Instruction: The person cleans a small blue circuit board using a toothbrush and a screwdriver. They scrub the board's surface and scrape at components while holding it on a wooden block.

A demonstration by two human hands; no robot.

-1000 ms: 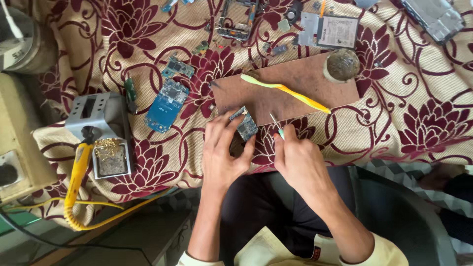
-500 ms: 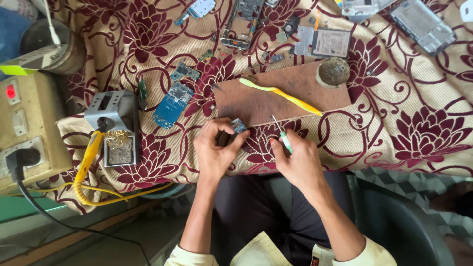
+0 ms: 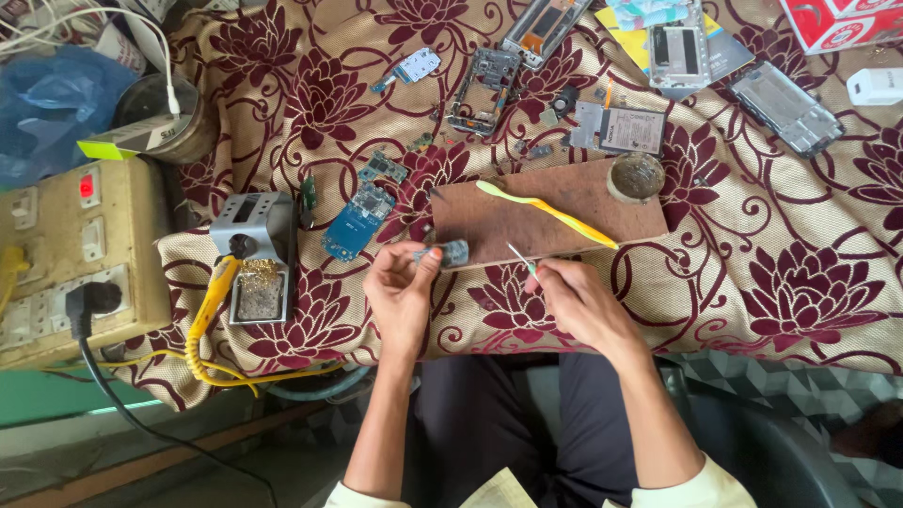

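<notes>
Fingers of the left hand [image 3: 403,293] are pinched around a small grey chip board [image 3: 449,252], held just above the near edge of the brown wooden board [image 3: 527,221] on the flowered cloth [image 3: 771,263]. Thumb and forefinger of the right hand [image 3: 581,299] are closed on thin tweezers [image 3: 520,260], tips pointing up toward that wooden board, a little apart from the chip board. A yellow toothbrush [image 3: 550,211] lies across the wood, and a blue circuit board [image 3: 357,220] rests on the cloth beside the left hand.
</notes>
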